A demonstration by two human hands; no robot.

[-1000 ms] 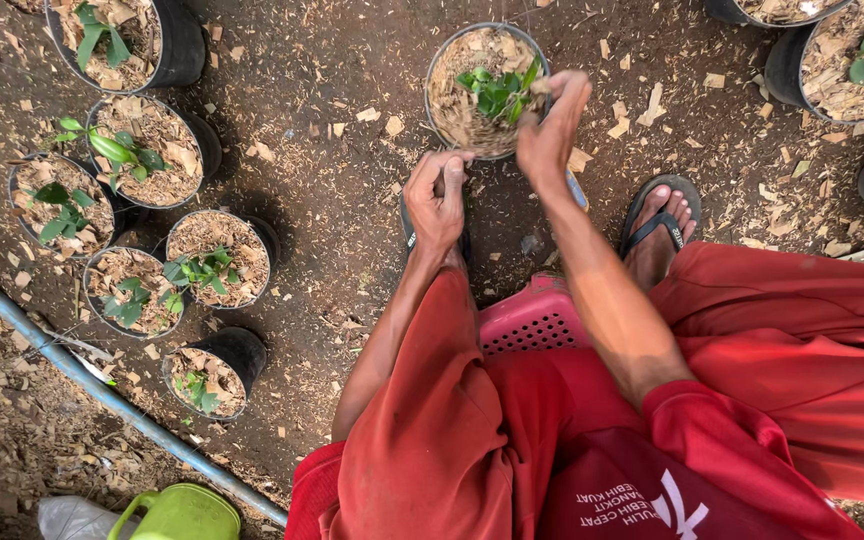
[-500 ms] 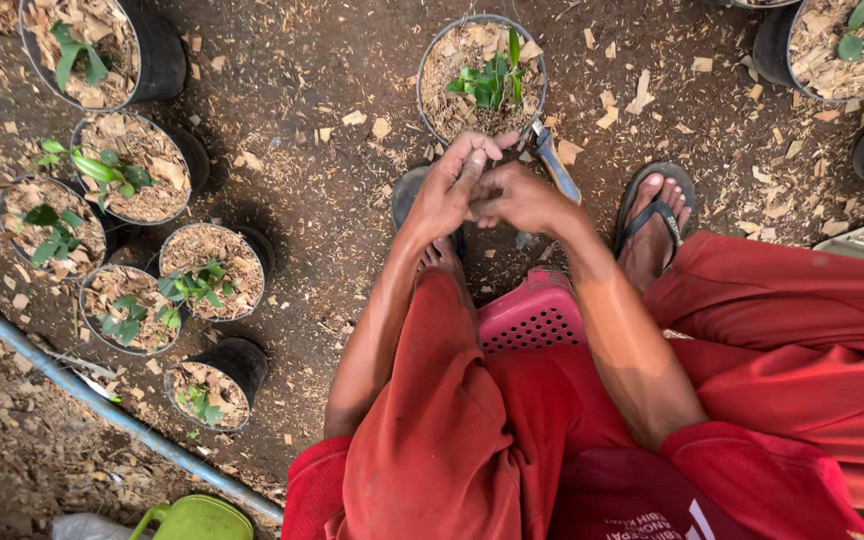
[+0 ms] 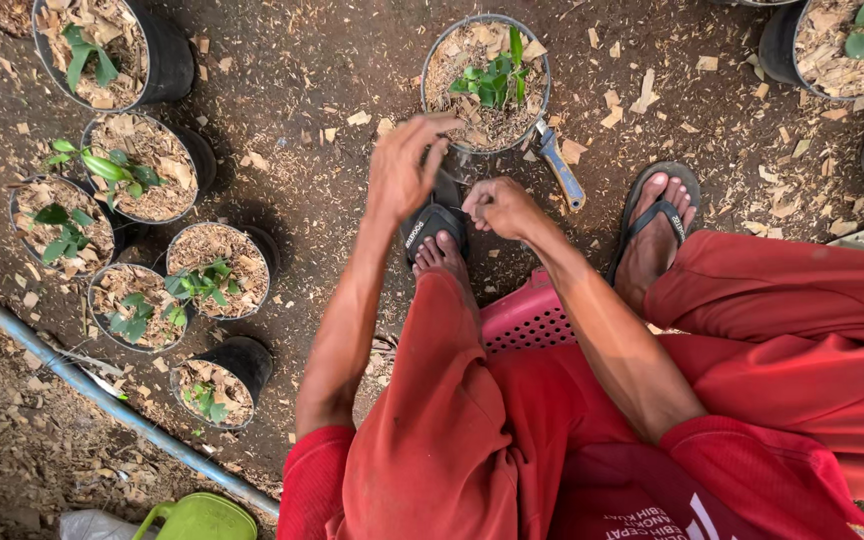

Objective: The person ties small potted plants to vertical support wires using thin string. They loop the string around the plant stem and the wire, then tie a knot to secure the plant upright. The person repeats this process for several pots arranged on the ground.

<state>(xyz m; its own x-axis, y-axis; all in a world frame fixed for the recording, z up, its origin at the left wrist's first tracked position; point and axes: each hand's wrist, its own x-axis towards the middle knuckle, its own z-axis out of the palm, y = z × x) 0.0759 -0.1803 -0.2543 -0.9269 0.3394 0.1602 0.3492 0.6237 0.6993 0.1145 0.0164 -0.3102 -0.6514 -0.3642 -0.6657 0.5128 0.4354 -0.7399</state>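
**Hands meet at the near rim of a seedling pot**

The ground [image 3: 332, 80] is dark soil strewn with wood chips. A person in red clothes sits low on a pink slatted stool [image 3: 527, 315], with feet in dark sandals [image 3: 652, 215] planted either side of the work. A grey pipe [image 3: 82, 385] runs aslant at the left, with a green watering can [image 3: 202, 518] below it. Between the pipe and the person stands a cluster of black pots [image 3: 142, 165], each filled with chips and a small green plant.

The pot being worked on [image 3: 432, 75] stands just ahead of the feet and holds a leafy seedling [image 3: 492, 80]. A blue-handled tool [image 3: 560, 165] lies touching its right side.

The left hand [image 3: 402, 175] is loosely open, its fingers reaching to the pot's near rim. The right hand [image 3: 500, 205] is curled into a fist just below it, and I cannot tell whether it holds anything.

This looks like close finger work at the pot's edge. Any move into the pot calls for a light touch that stays clear of the seedling's thin stems.
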